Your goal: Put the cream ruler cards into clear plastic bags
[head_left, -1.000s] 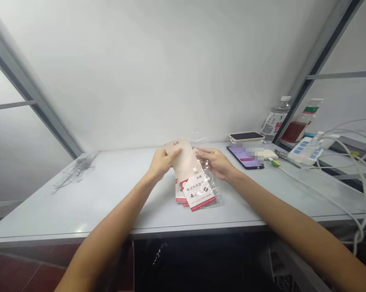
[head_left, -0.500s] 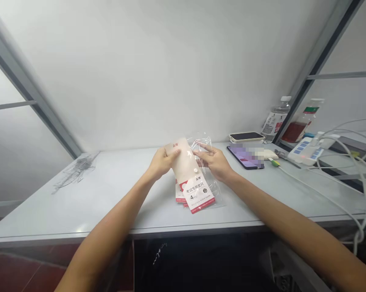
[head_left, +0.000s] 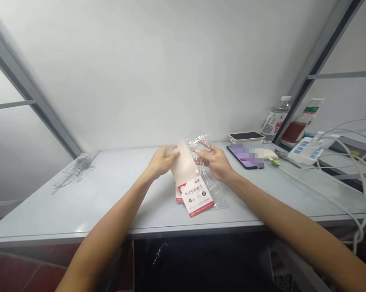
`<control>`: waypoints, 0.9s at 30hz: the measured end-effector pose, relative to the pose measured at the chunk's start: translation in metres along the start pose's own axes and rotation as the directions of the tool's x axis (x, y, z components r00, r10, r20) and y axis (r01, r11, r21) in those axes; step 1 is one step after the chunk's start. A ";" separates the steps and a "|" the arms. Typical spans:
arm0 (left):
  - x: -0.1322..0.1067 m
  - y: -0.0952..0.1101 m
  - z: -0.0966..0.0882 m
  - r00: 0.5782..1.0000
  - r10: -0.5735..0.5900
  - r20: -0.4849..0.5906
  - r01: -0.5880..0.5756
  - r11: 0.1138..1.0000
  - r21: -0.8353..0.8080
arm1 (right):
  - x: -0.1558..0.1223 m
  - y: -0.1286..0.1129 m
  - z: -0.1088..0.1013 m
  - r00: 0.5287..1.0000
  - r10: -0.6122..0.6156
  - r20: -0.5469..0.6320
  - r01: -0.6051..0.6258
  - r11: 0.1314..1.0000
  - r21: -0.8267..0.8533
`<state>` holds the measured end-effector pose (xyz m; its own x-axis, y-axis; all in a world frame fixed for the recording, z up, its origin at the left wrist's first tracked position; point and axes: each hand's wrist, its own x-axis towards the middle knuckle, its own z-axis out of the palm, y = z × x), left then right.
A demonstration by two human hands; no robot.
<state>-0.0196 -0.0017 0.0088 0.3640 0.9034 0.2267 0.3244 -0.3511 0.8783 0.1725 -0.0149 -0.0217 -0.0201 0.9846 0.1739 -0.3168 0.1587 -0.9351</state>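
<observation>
Our left hand (head_left: 161, 164) pinches the cream header (head_left: 181, 164) of a clear plastic ruler-set packet (head_left: 196, 196) between thumb and fingers. At 3 o'clock from the header, our right hand (head_left: 215, 162) stands with its fingers (head_left: 205, 146) loosely spread at the packet's film (head_left: 198, 142), not visibly gripping it. The packet hangs tilted over a second packet (head_left: 178, 196) at 6 o'clock on the white surface (head_left: 79, 215). Farther out at 2 o'clock lie a phone (head_left: 245, 157) and a plastic bottle (head_left: 276, 119).
</observation>
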 end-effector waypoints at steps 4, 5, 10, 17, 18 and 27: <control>0.000 0.000 0.000 0.999 0.015 0.048 -0.013 0.999 -0.042 | -0.001 0.001 0.001 1.000 -0.006 0.004 0.006 1.000 -0.023; 0.001 0.000 0.000 0.998 0.014 0.059 -0.010 0.998 -0.057 | -0.001 0.000 0.001 1.000 -0.005 0.006 0.006 0.999 -0.032; 0.000 -0.001 0.002 0.998 -0.005 0.061 0.011 0.995 -0.101 | -0.002 -0.001 0.002 1.000 -0.009 0.018 0.010 0.999 -0.046; -0.001 0.001 0.007 0.999 -0.031 -0.036 0.022 0.969 -0.247 | 0.002 0.001 -0.002 0.990 0.019 0.137 -0.008 0.997 -0.075; 0.000 0.001 0.006 0.997 -0.059 -0.040 0.046 0.963 -0.266 | 0.002 0.001 -0.002 0.989 0.018 0.148 -0.006 0.996 -0.084; 0.001 0.003 0.003 0.975 -0.223 0.001 0.207 0.903 -0.377 | -0.004 -0.005 0.001 0.976 -0.061 0.210 0.101 0.978 -0.184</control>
<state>-0.0153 -0.0023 0.0109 0.2830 0.9588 0.0249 0.0388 -0.0374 0.9985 0.1731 -0.0199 -0.0179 -0.1991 0.9356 0.2915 -0.1375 0.2678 -0.9536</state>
